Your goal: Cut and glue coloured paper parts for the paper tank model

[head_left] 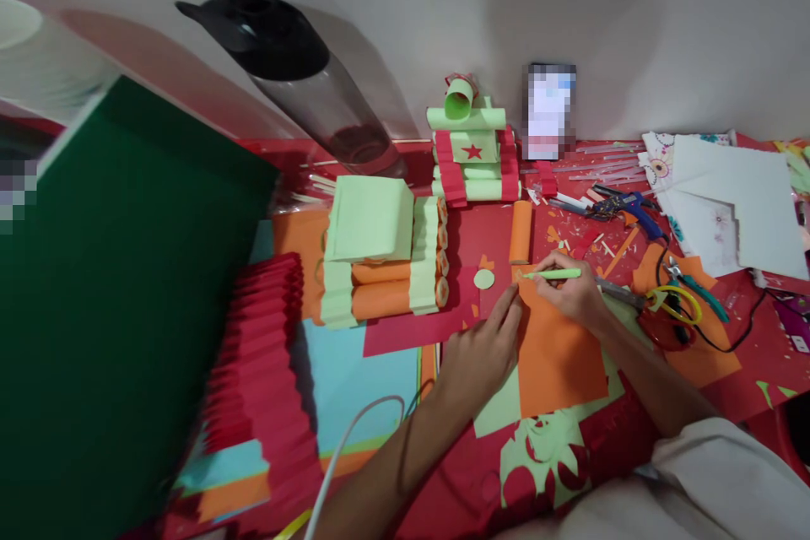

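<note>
My right hand point(575, 297) grips a light green pen point(560, 273), its tip at the top left corner of an orange sheet of paper point(560, 354). A small mark shows on the paper by the tip. My left hand point(484, 350) lies with its fingers stretched out, fingertips touching the sheet's left edge. Just left of that corner is a pale green paper disc point(484, 279). Above the sheet stands an orange paper roll point(521, 232). To the left sits a paper tank model point(380, 261) of orange rolls, pale green bands and a green box.
A smaller green and red paper model point(474, 153) stands by the wall, near a phone point(548, 111). Scissors point(674, 304), pliers point(699, 287) and a glue gun point(633, 207) lie right. A bottle point(316, 84), dark green board point(126, 295) and pleated red paper point(272, 371) are left.
</note>
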Available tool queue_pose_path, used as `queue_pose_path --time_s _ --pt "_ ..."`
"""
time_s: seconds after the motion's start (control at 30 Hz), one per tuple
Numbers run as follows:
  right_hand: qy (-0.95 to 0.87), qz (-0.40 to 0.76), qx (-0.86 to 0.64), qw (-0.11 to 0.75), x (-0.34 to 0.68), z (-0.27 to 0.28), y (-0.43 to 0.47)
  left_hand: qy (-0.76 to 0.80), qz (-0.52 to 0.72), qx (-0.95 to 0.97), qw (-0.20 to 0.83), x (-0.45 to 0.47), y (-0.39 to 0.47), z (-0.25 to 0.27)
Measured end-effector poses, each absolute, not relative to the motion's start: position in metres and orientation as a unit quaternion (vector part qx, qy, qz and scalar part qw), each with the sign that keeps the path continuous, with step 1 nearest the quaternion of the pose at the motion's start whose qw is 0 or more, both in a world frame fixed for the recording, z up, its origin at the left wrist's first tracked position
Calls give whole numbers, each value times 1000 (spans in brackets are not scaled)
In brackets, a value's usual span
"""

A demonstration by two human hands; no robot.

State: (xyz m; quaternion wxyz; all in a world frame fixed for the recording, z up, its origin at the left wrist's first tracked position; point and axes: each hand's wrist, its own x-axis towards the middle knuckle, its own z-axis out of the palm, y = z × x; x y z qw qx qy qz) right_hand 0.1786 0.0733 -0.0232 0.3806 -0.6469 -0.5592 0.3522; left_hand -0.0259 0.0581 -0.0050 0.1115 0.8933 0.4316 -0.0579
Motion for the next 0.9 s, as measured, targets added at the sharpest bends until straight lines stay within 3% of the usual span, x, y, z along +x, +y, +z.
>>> queue_pose_path --time_s 0.9 --pt "-558 368 -635 387 175 -18 76 431 -53 894 111 -26 59 -6"
